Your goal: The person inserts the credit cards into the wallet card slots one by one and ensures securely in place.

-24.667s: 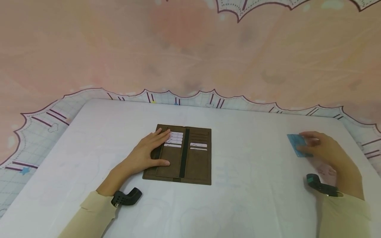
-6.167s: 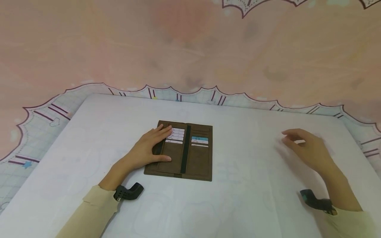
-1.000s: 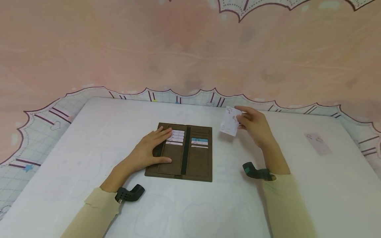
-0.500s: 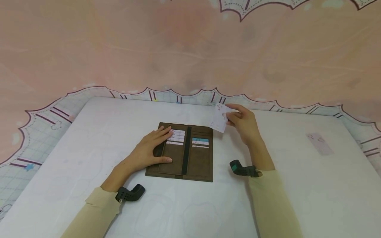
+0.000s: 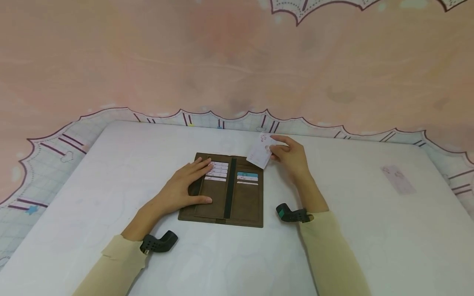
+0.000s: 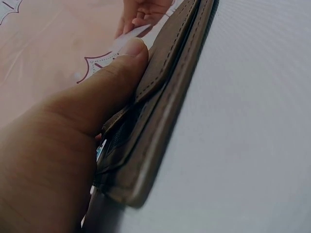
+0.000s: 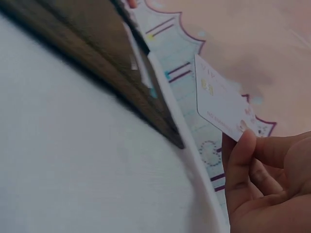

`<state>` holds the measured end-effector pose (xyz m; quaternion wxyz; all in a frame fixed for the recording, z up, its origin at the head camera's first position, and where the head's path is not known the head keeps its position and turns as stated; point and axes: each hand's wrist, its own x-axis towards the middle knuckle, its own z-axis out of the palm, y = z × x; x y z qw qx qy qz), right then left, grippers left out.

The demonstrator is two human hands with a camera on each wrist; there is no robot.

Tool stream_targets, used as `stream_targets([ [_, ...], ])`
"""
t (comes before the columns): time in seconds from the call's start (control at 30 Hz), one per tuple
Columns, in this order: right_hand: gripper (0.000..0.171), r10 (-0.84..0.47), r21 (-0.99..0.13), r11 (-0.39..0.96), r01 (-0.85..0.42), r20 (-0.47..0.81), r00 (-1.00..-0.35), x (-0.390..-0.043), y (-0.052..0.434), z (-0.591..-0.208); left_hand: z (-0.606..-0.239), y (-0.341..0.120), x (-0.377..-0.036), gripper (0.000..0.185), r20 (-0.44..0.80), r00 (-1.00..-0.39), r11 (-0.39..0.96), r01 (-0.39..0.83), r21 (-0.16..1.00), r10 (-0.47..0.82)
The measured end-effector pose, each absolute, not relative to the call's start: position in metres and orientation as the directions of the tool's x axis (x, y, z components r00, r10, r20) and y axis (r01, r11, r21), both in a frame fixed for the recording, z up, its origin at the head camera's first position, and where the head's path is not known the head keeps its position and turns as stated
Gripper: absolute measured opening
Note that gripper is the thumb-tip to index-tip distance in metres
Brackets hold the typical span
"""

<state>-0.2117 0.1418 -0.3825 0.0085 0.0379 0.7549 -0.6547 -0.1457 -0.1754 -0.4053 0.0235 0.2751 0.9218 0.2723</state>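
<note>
An open brown wallet (image 5: 246,205) lies on the white table, with several white cards (image 5: 216,174) in its left slots. A blue-edged card (image 5: 247,174) and white ones show in the right slots. My left hand (image 5: 177,191) rests flat on the wallet's left side, fingers and thumb spread. My right hand (image 5: 292,158) pinches a white card (image 5: 260,151) between thumb and fingers, its lower corner overlapping the wallet's upper right corner. The right wrist view shows this card (image 7: 221,99) with a gold chip and pink print.
A pale pink printed card (image 5: 398,179) lies flat on the right of the table (image 5: 222,263). Behind the table's far edge hangs a peach cloth (image 5: 237,61) with a scalloped, striped border. A black wrist camera (image 5: 292,213) sits on each wrist.
Over the last second my right hand has brought the white card leftward to the wallet's upper right corner. Earlier, the blue card went from the right hand into a right slot. Left hand stays put.
</note>
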Motion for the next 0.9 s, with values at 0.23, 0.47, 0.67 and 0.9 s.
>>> stream_targets([
  [0.23, 0.033, 0.013, -0.982, 0.182, 0.050, -0.049, -0.999, -0.210, 0.134, -0.390, -0.405, -0.176, -0.146, 0.093, 0.109, -0.846, 0.701, 0.497, 0.512, 0.521],
  [0.47, 0.032, 0.011, -0.977, 0.198, 0.072, -0.072, -0.997, -0.208, 0.130, -0.392, -0.405, -0.176, -0.146, 0.093, 0.114, -0.846, 0.700, 0.501, 0.509, 0.522],
  [0.67, 0.031, 0.015, -0.968, 0.246, 0.051, -0.049, -0.999, -0.207, 0.129, -0.397, -0.405, -0.175, -0.146, 0.093, 0.108, -0.849, 0.702, 0.493, 0.515, 0.517],
  [0.9, 0.030, 0.014, -0.949, 0.314, 0.042, -0.040, -0.999, -0.208, 0.129, -0.402, -0.405, -0.175, -0.147, 0.093, 0.104, -0.850, 0.705, 0.490, 0.512, 0.516],
])
